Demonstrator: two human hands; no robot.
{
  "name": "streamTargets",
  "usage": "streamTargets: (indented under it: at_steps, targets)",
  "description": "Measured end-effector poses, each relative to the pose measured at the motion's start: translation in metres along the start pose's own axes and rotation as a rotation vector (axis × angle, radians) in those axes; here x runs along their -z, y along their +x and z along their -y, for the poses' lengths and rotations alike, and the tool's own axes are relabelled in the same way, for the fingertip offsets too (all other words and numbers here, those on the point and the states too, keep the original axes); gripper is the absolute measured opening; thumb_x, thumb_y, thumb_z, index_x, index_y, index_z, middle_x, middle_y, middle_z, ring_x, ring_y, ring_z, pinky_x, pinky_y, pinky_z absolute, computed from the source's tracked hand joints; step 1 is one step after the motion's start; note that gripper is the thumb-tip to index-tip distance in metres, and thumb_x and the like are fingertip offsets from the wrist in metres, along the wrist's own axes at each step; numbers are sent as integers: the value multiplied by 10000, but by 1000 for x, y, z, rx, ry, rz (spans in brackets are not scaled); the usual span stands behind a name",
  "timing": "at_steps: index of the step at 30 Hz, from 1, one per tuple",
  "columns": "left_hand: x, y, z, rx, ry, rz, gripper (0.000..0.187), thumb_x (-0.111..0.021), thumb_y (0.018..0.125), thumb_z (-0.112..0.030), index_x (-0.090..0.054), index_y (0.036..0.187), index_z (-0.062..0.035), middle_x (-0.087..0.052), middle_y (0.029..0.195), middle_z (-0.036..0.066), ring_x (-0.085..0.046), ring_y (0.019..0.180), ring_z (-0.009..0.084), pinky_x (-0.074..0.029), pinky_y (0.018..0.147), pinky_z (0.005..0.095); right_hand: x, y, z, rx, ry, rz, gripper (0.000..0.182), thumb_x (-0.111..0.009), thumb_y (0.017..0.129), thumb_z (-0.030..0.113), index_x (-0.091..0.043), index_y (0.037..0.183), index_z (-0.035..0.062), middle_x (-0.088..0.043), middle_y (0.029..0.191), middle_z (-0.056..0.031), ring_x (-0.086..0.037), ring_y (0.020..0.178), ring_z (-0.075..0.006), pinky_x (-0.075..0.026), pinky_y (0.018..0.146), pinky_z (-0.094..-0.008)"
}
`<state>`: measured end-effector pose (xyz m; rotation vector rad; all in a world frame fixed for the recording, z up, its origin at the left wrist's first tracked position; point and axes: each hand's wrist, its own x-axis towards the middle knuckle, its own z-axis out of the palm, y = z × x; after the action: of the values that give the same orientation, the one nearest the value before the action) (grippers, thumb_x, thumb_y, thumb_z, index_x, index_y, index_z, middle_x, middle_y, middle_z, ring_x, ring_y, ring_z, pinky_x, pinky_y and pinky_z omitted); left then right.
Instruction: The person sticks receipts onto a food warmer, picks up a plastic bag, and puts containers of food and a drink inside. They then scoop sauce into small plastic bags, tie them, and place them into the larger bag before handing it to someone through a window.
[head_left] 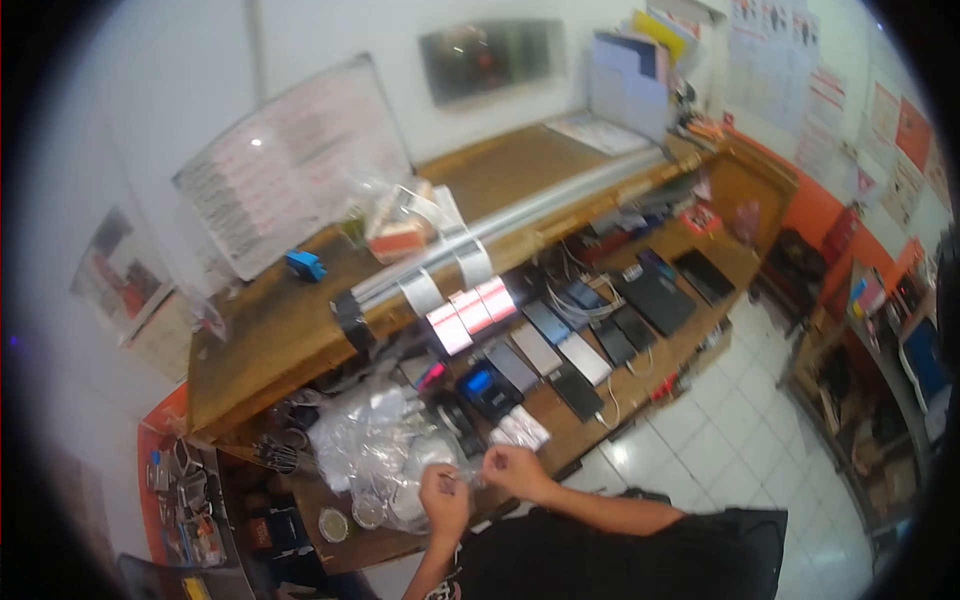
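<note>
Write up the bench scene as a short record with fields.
Left hand: fingers curled, beside crinkled clear plastic bags; hold unclear
Right hand: fingers curled, close to the left; hold unclear
Nearby: white-and-pink flat packets, beyond the right hand
Farther right: large black flat rectangular device on the brown wooden worktop
Raised shelf: small bright-blue blocky object, left end
View: blurred
</note>
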<state>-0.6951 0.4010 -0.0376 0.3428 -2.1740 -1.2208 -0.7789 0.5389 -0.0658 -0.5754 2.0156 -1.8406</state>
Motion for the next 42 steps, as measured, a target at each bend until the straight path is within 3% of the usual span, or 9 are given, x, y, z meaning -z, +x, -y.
streamTargets:
  at_steps: [6,10,15,21,25,27,31,37,42]
  targets:
    - [-6,3,-7,-190,93,73,166,-607,679,62,-553,818,-11,-563,846,113,-529,672,206,-435,589,314,0,-10,11,37,2,-199,128,-701,839,98,-609,811,13,-587,660,11,-541,613,-45,-453,554,-228]
    - [-7,0,-16,-80,11,249,156,-590,677,76,-557,812,4,-574,840,124,-567,718,224,-449,617,305,3,-15,13,38,33,-137,187,-690,859,104,-546,766,30,-568,634,8,-526,566,-38,-426,489,-233]
    - [-8,-5,-11,11,-112,448,336,-588,721,70,-654,1048,34,-647,1026,137,-645,860,263,-507,785,323,10,-22,14,35,43,-137,219,-678,873,98,-513,742,40,-558,621,2,-541,572,-32,-425,480,-226]
    - [-9,-11,-4,-75,-107,570,389,-528,726,82,-648,1093,40,-615,1143,153,-650,938,315,-485,894,353,16,-29,11,-1,45,-64,201,-713,829,98,-541,750,33,-584,646,-11,-541,589,-54,-437,517,-239]
    - [-9,-16,0,-189,-80,608,395,-533,705,93,-650,1076,25,-597,1104,153,-639,860,275,-500,813,330,23,-36,15,53,-104,48,218,-751,770,117,-555,761,24,-585,646,-41,-555,627,-90,-452,567,-283]
    - [-5,-18,-14,123,-63,425,370,-554,681,106,-642,1027,9,-596,992,125,-597,757,223,-490,711,305,25,-39,17,23,-154,81,222,-755,757,121,-556,765,22,-581,642,-50,-557,634,-98,-454,577,-295]
    - [-7,-24,15,13,10,304,317,-601,672,108,-633,968,0,-595,907,98,-548,695,176,-458,636,277,21,-43,18,27,-137,17,220,-741,776,137,-550,760,29,-568,634,-53,-530,601,-98,-429,550,-294]
    - [-17,-30,13,71,-204,439,143,-646,746,66,-649,882,23,-571,823,83,-553,704,158,-447,635,258,25,-46,27,23,-88,-5,209,-713,808,136,-536,755,37,-543,626,-48,-498,591,-92,-408,536,-293]
    - [-10,-31,2,204,-290,623,323,-619,788,40,-692,1098,-11,-532,814,70,-535,682,168,-432,610,275,30,-52,27,32,-47,-17,190,-703,803,111,-532,766,38,-529,628,-49,-497,595,-96,-409,539,-294]
